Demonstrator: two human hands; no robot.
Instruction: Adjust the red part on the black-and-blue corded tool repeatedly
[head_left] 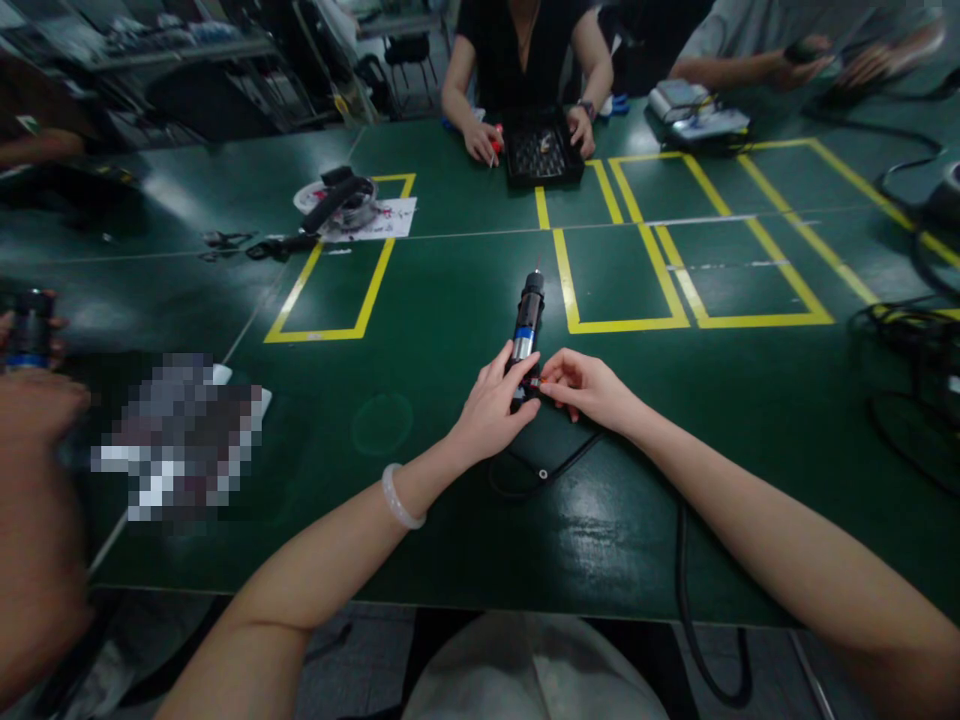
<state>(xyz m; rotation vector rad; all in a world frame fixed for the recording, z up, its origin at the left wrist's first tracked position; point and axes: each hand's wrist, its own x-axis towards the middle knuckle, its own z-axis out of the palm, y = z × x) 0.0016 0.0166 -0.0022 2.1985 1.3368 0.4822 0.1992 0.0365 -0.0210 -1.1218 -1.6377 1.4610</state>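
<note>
Head view shows left hand [496,402] curled over the screwdriver [530,308], right hand [589,388] nearly closed at its rear, hold unclear.

Power screwdriver [529,312] on worktop [450,540], beneath left hand [489,408], tip pointing away from hands. Right hand [596,390] at right of its rear end. Cord [577,454] on near side of hands. Ahead, beyond both: tray [545,181] before a person [487,75]. Ahead-left: coil [341,203] on paper sheet [399,220]. Well right of right hand: tangled cables [911,330].
</note>
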